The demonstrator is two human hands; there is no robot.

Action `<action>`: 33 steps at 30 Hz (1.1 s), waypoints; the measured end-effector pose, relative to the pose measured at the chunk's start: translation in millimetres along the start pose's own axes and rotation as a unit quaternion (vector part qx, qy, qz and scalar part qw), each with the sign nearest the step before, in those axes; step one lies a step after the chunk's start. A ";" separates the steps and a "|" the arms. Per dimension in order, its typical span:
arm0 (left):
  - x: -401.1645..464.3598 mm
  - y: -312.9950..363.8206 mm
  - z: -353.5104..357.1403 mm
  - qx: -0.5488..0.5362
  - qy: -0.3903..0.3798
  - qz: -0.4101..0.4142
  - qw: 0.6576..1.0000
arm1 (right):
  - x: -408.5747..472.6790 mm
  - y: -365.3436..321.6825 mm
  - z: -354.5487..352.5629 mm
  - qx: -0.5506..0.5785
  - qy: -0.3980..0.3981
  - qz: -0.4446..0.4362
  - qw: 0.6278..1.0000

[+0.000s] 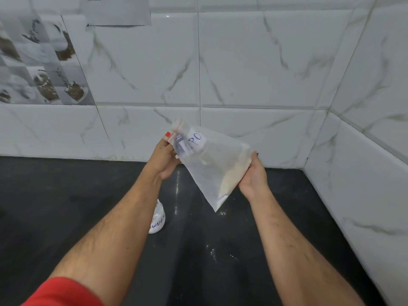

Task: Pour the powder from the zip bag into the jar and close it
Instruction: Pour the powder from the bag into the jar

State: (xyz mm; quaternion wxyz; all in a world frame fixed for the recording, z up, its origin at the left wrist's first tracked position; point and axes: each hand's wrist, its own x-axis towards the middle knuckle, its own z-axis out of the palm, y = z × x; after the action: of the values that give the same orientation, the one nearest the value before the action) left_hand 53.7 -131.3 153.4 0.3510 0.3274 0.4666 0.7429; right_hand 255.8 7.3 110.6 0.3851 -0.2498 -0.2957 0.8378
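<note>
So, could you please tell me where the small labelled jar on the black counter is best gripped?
Grip the clear powder-filled jar round its body, coming from its exposed right side or above: it stands upright, and the left forearm hides its left side.

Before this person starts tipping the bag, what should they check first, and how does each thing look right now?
1. Both hands grip the zip bag, left hand at the zip end, right hand at the bottom edge: ok.
2. Zip open: cannot tell.
3. Bag mouth over the jar: not ok, the jar stands lower left, partly behind the left forearm.
4. Jar lid off: cannot tell.
5. Counter free of spills: not ok, white specks lie on it.
</note>
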 end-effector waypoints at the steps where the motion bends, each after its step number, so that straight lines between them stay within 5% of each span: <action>1: -1.2 -1.4 -3.2 -0.006 -0.003 0.001 1.000 | -1.2 -2.3 2.9 -0.003 -0.002 -0.003 1.000; 14: -13.8 -11.6 -16.3 0.012 -0.021 -0.005 1.000 | -12.8 -24.4 1.4 -0.110 0.046 -0.069 0.991; 25: -17.4 -10.2 -17.5 0.003 0.026 -0.002 1.000 | -23.6 -43.2 13.7 -0.247 -0.053 -0.123 0.960; 33: -22.9 -9.1 -17.0 0.022 0.033 -0.005 0.999 | -22.9 -40.3 11.4 -0.254 -0.040 -0.127 0.958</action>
State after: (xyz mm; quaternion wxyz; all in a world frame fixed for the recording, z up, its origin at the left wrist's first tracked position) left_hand 54.1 -155.2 135.4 0.3317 0.3084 0.4957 0.7411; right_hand 281.8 7.0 150.7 0.4003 -0.2660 -0.5436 0.6881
